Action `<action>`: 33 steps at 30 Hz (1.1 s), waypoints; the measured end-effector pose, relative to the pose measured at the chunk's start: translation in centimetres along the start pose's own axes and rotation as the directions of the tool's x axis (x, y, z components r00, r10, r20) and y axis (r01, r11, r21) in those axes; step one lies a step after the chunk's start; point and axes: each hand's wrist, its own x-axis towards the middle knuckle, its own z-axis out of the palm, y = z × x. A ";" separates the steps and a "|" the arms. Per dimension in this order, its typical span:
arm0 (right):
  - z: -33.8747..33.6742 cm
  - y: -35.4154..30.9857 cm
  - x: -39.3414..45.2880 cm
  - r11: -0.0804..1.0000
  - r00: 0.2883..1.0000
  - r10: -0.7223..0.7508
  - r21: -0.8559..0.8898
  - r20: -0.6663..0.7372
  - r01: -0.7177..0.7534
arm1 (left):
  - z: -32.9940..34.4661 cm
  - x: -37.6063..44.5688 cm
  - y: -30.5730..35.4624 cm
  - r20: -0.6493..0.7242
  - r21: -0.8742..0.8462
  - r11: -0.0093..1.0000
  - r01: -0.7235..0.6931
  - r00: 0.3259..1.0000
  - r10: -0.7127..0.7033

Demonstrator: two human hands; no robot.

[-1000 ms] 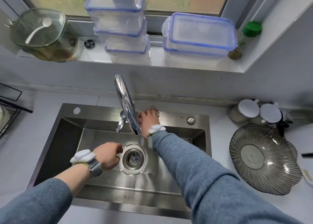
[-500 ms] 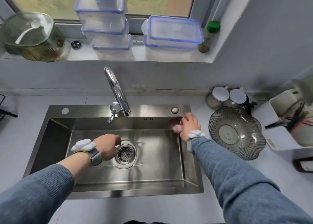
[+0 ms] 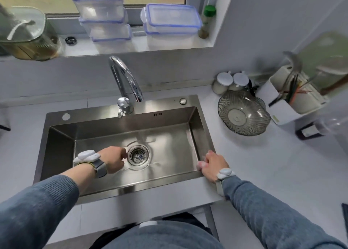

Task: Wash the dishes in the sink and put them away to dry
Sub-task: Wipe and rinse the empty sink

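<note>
The steel sink (image 3: pixel 150 190) holds no dishes; only its drain strainer (image 3: pixel 138 154) shows in the wet basin. My left hand (image 3: pixel 111 162) hangs low in the basin just left of the drain, fingers curled into a loose fist with nothing seen in them. At the sink's right rim, near the front corner, my right hand (image 3: pixel 212 166) rests with its fingers laid over the inner edge. A ribbed dark glass bowl (image 3: pixel 243 115) stands on the counter to the right of the sink.
The chrome faucet (image 3: pixel 125 79) arches over the back of the basin. Two lidded jars (image 3: pixel 224 81) and a white utensil holder (image 3: pixel 288 100) stand at the back right. Stacked plastic containers (image 3: pixel 103 17), a glass pot (image 3: pixel 26 36) and a green-capped bottle (image 3: pixel 207 21) line the windowsill.
My right hand left the faucet base and slid along the sink's right rim toward the front corner. My left hand stayed beside the drain. The view shifted right.
</note>
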 end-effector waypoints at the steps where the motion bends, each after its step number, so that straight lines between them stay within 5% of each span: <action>1: 0.4 0.0 -0.6 1.000 0.999 0.026 0.009 -0.039 -0.026 | 0.3 -0.2 -0.3 0.009 -0.002 1.000 -0.008 1.000 0.008; 8: 3.5 -6.6 -4.7 0.982 0.987 0.150 0.128 -0.056 -0.142 | 2.3 -2.9 -4.9 0.060 -0.068 0.998 -0.003 0.998 0.007; 11: 7.2 -12.8 -6.9 0.949 0.995 0.063 0.305 0.071 -0.082 | 3.1 -4.2 -7.1 0.063 -0.096 0.995 0.017 0.998 -0.011; 16: 11.3 -22.6 -10.1 0.949 0.966 -0.190 0.286 0.176 0.135 | 4.9 -7.3 -11.4 0.083 -0.164 0.986 0.041 0.996 -0.028; 22: 14.3 -28.4 -8.8 0.937 0.940 -0.218 0.326 0.261 0.127 | 8.3 -11.7 -14.4 0.033 -0.294 0.954 0.056 0.998 -0.049; 25: 14.1 -31.9 -9.4 0.790 0.868 -0.286 0.613 0.405 -0.026 | 10.5 -13.1 -13.6 0.008 -0.399 0.916 0.032 0.999 -0.031; 28: 13.7 -34.8 -9.8 0.633 0.762 -0.306 0.720 0.571 -0.286 | 12.4 -13.6 -12.8 -0.069 -0.526 0.849 0.046 0.993 -0.097; 33: 12.8 -34.6 -9.6 0.633 0.753 -0.332 0.726 0.569 -0.269 | 14.2 -13.0 -13.5 -0.232 -0.423 0.906 0.005 0.966 -0.113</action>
